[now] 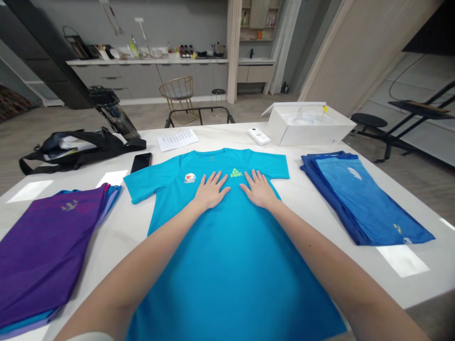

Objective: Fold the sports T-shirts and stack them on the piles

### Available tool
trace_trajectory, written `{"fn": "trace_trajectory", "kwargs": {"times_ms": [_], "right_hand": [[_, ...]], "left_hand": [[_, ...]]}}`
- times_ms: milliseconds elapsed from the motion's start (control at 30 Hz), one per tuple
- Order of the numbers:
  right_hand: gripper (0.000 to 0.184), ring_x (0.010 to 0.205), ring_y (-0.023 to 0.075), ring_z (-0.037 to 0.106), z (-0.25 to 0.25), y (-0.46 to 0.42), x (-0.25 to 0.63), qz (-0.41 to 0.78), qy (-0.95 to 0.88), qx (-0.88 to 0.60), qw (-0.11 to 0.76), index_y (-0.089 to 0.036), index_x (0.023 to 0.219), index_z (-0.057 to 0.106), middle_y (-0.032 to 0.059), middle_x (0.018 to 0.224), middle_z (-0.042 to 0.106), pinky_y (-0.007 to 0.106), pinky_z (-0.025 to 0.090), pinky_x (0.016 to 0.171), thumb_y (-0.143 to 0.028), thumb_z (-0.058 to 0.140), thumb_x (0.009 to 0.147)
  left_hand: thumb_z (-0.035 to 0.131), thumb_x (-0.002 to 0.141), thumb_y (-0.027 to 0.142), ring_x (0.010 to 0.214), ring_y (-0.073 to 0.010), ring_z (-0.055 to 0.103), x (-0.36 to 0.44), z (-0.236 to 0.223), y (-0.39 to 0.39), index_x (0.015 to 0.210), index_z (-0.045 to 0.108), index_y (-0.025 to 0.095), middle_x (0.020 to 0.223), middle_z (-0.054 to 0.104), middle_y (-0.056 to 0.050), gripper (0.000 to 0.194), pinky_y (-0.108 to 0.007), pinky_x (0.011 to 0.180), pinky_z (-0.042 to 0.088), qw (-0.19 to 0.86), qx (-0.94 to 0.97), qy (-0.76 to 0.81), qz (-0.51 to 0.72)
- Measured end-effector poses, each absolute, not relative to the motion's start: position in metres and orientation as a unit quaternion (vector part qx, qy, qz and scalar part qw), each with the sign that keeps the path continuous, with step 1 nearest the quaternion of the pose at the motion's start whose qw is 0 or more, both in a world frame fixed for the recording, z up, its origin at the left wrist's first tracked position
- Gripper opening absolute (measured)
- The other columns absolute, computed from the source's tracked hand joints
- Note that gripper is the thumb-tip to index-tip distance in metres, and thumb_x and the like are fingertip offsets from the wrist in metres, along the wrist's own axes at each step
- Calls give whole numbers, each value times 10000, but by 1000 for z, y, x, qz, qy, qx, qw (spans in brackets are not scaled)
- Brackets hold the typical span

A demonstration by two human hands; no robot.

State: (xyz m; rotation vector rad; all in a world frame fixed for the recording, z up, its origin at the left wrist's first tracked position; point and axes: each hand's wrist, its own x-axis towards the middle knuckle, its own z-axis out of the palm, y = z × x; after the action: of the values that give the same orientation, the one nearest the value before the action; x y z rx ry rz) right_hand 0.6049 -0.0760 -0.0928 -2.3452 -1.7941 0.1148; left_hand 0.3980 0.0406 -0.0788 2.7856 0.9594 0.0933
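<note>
On your white tabletop, a stack of folded purple shirts lies at lower left and a stack of folded blue shirts at right. Toward the top of the frame you have a black bag with a tall water bottle tilted just behind it, a black phone, a printed sheet, a white handheld device and an open white box. Beyond the table stand a gold wire chair and a long kitchen counter.

A turquoise short-sleeved sports T-shirt is lying face-up, spreading flat across the white tabletop, its collar pointing away, a red-starred badge and lime logo showing on the chest.
</note>
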Motion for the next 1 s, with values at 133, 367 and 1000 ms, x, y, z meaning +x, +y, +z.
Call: {"fn": "trace_trajectory", "kwargs": {"times_ms": [133,367,1000], "right_hand": [[669,1475,331,369,-81,-76,632,9,-605,-781,151,-169,1480,553,147,1586,451,481,308,1207,-591,254,1055],[435,1233,373,499,-51,-43,724,-72,-461,-879,104,-137,1338,650,211,1323,606,512,450,978,-278,388,1020],[249,939,288,593,-23,-45,766,-60,-461,-878,113,-141,1001,685,151,943,692,407,418,853,-312,511,950]], "left_hand": [[387,1034,543,1469,-324,396,414,-71,59,1537,448,230,1599,439,-139,595,-549,1210,284,74,936,328,102],[460,1015,273,1181,-260,620,516,-51,136,1379,573,178,1297,650,-149,393,-376,1014,473,119,934,313,124],[423,1001,257,1030,-295,678,579,-55,174,1198,605,211,1078,710,-155,272,-407,912,489,172,903,375,117]]}}
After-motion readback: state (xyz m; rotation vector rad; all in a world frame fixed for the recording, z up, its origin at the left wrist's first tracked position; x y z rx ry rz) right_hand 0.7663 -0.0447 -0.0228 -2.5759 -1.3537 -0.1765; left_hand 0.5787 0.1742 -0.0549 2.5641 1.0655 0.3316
